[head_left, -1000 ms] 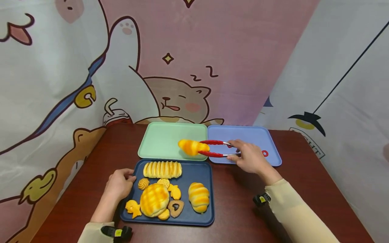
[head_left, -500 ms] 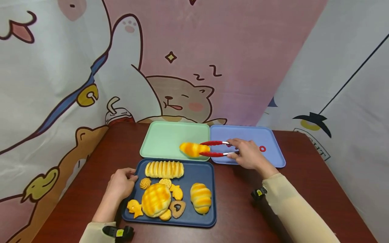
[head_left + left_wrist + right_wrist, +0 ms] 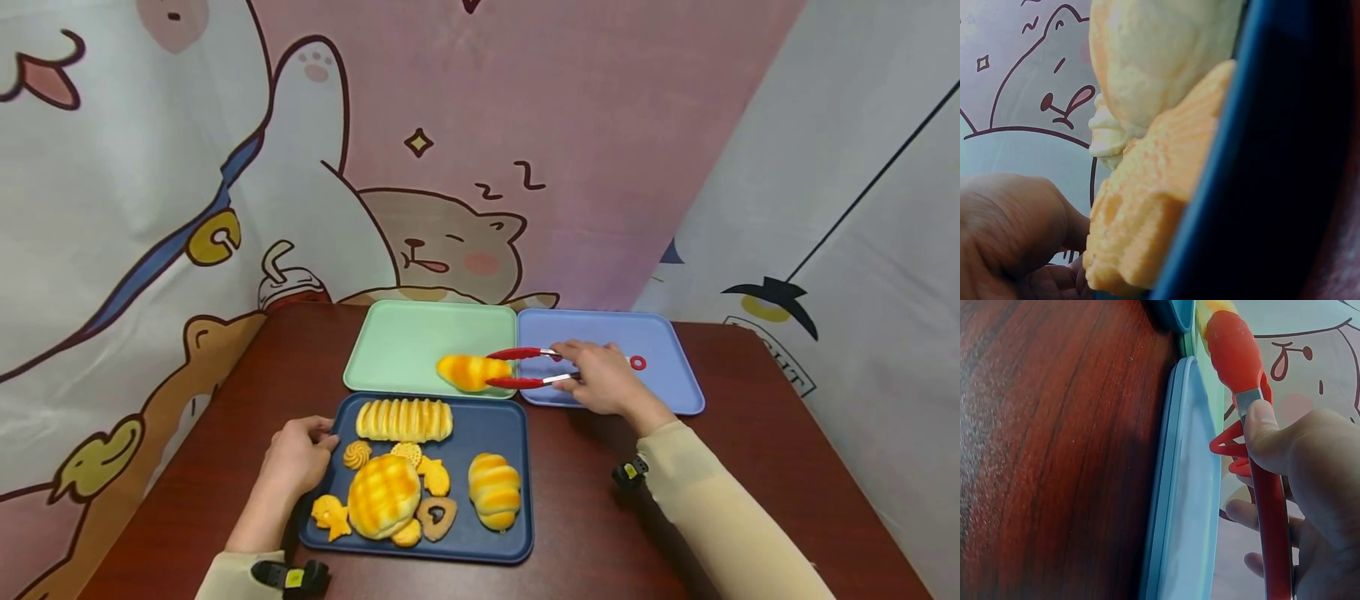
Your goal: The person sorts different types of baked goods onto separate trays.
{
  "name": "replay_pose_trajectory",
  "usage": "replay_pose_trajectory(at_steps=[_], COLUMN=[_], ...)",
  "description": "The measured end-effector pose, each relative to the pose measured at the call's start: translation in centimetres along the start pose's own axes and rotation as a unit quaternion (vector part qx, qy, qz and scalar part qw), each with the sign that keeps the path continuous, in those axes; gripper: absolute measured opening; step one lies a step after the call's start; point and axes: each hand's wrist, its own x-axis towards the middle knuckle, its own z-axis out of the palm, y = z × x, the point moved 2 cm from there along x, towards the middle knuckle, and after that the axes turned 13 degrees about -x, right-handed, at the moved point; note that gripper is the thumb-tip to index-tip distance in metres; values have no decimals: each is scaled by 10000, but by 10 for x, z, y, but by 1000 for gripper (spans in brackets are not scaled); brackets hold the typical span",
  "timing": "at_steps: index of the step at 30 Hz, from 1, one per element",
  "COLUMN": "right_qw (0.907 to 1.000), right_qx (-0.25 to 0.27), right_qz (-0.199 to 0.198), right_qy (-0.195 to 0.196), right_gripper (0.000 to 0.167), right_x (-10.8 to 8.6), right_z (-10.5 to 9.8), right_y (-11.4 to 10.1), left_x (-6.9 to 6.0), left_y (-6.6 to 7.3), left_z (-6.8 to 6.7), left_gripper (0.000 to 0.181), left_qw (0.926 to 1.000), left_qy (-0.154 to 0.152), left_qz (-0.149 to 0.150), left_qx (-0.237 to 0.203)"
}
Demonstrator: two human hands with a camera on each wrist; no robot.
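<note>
My right hand (image 3: 606,379) holds red-tipped metal tongs (image 3: 1266,512), thumb on one arm and fingers on the other side. Between the tongs' tips sits a golden bread roll (image 3: 468,372), low over the near right corner of the green tray (image 3: 390,350); whether it touches the tray I cannot tell. My left hand (image 3: 296,457) grips the left rim of the dark blue tray (image 3: 480,546). On that tray lie a ridged long bread (image 3: 405,420), a round scored bun (image 3: 384,497), a striped roll (image 3: 494,492) and several small cookies, including a fish-shaped cookie (image 3: 1154,206) near the left hand.
A light blue tray (image 3: 660,333) stands right of the green one, under the right hand and tongs. The brown table (image 3: 600,517) bears all the trays. A cartoon-printed cloth (image 3: 600,167) hangs behind and beside the table.
The right hand has lowered the tongs and bread roll toward the green tray and shifted slightly left. The left hand stays at the dark blue tray's rim.
</note>
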Motion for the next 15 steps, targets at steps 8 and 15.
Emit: replay_pose_trajectory(at_steps=[8, 15], right_qw=[9995, 9989], right_qx=[-136, 198], right_qz=[185, 391], right_qy=[-196, -136], right_gripper=[85, 96], right_x=[-4, -23], right_z=[-7, -21], right_y=[5, 14], left_x=[0, 2], left_y=[0, -1], left_z=[1, 1], left_gripper=[35, 35], left_qw=[10000, 10000], left_qy=[21, 20], left_qz=[15, 49], left_qx=[14, 22])
